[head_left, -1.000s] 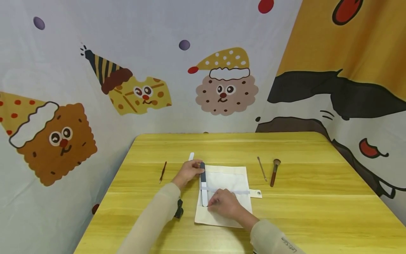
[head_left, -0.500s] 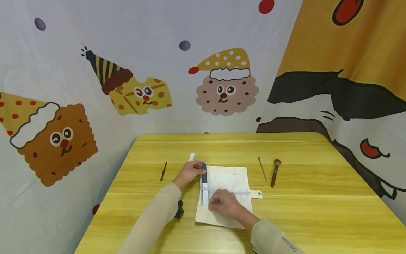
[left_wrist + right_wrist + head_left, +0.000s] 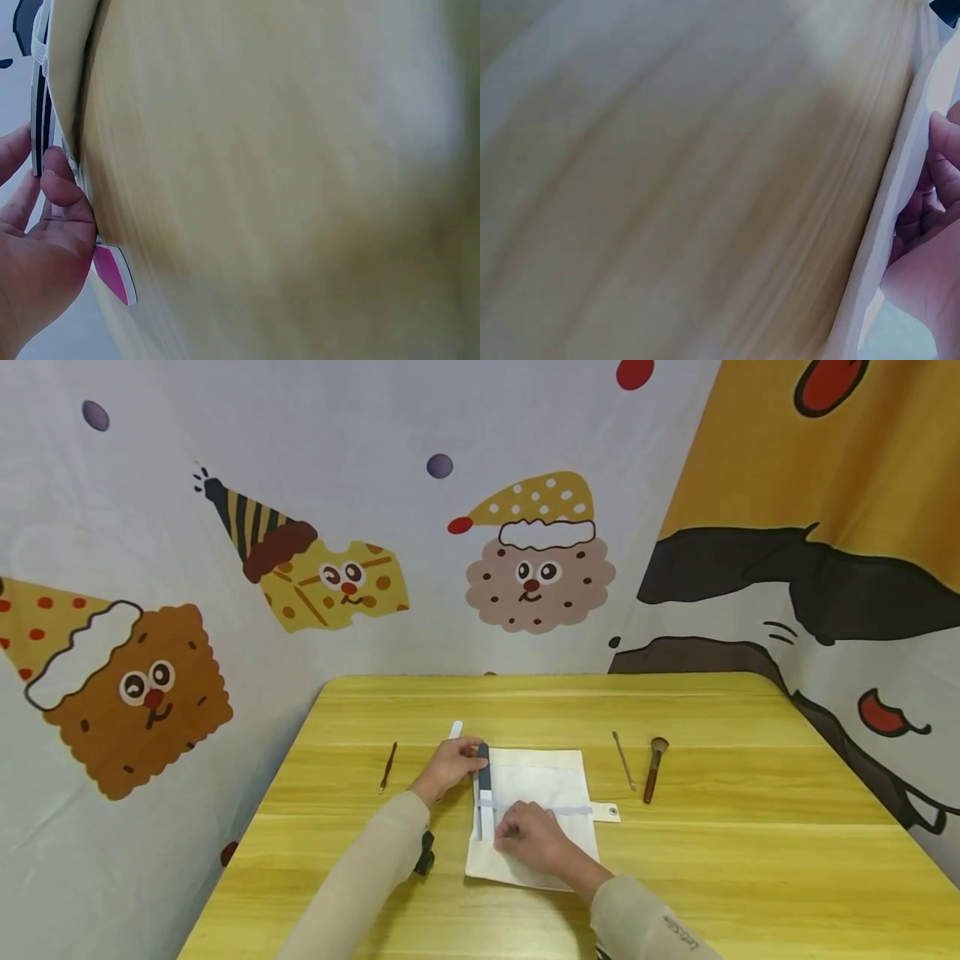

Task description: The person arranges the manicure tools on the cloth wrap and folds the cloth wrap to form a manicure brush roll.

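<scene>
A cream cloth pouch (image 3: 536,781) lies unfolded on the table, with a pale elastic band (image 3: 573,810) across its middle. My left hand (image 3: 450,766) pinches the upper end of a dark grey and white nail file (image 3: 483,768) between thumb and fingers. The file runs under the band along the pouch's left side, its lower tip hidden in the bottom pocket (image 3: 517,870). My right hand (image 3: 532,837) pinches the pocket's upper edge beside that tip. In the left wrist view, the file (image 3: 37,112) shows layered dark and light edges.
Beyond the left hand lies a white strip (image 3: 457,729); a pink-faced end (image 3: 114,271) shows by that wrist. A thin brown tool (image 3: 387,768) and a black object (image 3: 425,853) lie left, a metal rod (image 3: 623,760) and a brush (image 3: 655,770) right.
The file's rounded lower tip, visible over the pocket edge a second ago, has gone down inside the pocket. Both hands keep nearly the same places.
</scene>
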{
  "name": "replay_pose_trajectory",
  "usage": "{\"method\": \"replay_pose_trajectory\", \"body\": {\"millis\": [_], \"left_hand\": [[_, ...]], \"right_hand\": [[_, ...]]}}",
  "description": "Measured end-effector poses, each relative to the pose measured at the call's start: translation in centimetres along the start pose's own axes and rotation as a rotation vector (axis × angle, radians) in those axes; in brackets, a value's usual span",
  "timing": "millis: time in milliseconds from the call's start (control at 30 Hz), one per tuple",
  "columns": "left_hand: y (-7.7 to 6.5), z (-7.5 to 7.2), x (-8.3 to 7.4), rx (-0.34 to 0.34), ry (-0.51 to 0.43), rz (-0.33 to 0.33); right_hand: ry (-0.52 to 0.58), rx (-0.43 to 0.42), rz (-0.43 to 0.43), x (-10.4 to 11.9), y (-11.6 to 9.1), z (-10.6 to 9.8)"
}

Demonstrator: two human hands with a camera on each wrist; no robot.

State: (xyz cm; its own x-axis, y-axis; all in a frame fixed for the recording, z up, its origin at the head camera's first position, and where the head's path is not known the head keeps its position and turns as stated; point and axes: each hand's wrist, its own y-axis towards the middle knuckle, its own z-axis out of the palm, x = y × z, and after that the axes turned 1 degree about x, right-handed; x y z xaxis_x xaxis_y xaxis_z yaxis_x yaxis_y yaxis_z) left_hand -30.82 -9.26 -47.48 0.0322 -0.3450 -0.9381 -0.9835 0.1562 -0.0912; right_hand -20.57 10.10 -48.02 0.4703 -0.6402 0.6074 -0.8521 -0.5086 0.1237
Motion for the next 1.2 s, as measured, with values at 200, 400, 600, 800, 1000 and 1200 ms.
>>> {"method": "replay_pose_trajectory", "body": {"millis": [200,400,600,800,1000,1200], "left_hand": [[-0.2,0.1,-0.2,-0.012,0.060,0.025],[-0.2,0.3,-0.4,-0.014,0.072,0.005],[-0.1,0.2,-0.1,-0.004,0.074,0.056],[-0.1,0.4,0.0,0.025,0.116,0.032],[-0.9,0.3,-0.5,0.049,0.163,0.044],[-1.3,0.1,-0.5,0.044,0.154,0.042]], "right_hand": [[-0.006,0.023,-0.019,-0.3,0.0,-0.2],[-0.007,0.051,-0.037,-0.2,-0.1,-0.5],[-0.013,0.055,-0.008,0.1,-0.1,-0.3],[-0.019,0.027,-0.006,0.2,-0.1,0.0],[-0.043,-0.004,-0.001,0.1,0.2,0.3],[-0.073,-0.011,-0.008,0.0,0.5,0.4]]}}
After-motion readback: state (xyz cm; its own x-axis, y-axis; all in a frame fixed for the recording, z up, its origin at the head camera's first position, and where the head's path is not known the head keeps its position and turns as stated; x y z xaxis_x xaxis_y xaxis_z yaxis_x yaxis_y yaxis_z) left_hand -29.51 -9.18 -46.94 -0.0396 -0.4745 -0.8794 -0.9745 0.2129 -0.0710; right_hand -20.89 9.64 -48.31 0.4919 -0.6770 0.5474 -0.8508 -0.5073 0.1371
